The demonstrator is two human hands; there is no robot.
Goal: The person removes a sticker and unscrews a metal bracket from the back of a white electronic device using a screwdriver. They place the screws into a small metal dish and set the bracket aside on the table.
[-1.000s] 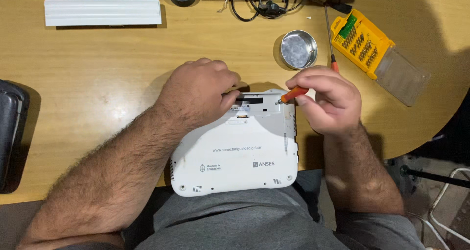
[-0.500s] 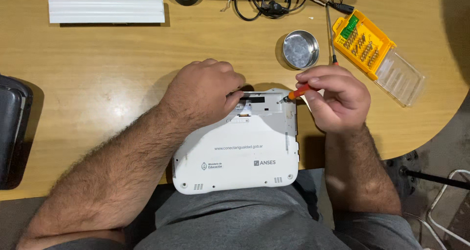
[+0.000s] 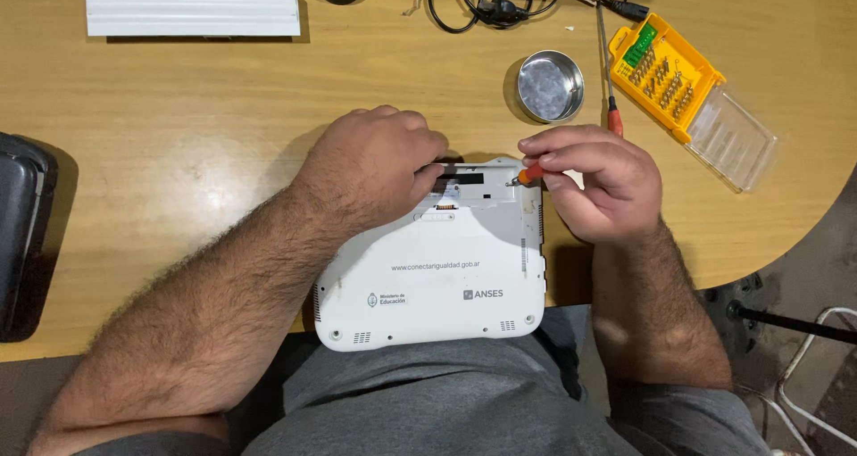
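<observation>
A white laptop (image 3: 446, 269) lies bottom side up at the wooden table's near edge, partly over my lap. My left hand (image 3: 375, 166) rests on its far left corner, fingers pressing beside the open battery bay. My right hand (image 3: 594, 179) pinches a small screwdriver with an orange handle (image 3: 528, 176); its tip touches the case near the far right corner. Most of the handle is hidden inside my fingers.
A round metal dish (image 3: 549, 86) sits just beyond the laptop. A yellow bit-set case (image 3: 683, 90) with its clear lid open lies at right, another screwdriver (image 3: 607, 63) beside it. A long white battery pack (image 3: 192, 12), cables (image 3: 486, 1) and a dark bag (image 3: 22, 233) line the table.
My right hand has turned a little on the screwdriver, with the tip staying at the same corner. The left hand holds still on the laptop.
</observation>
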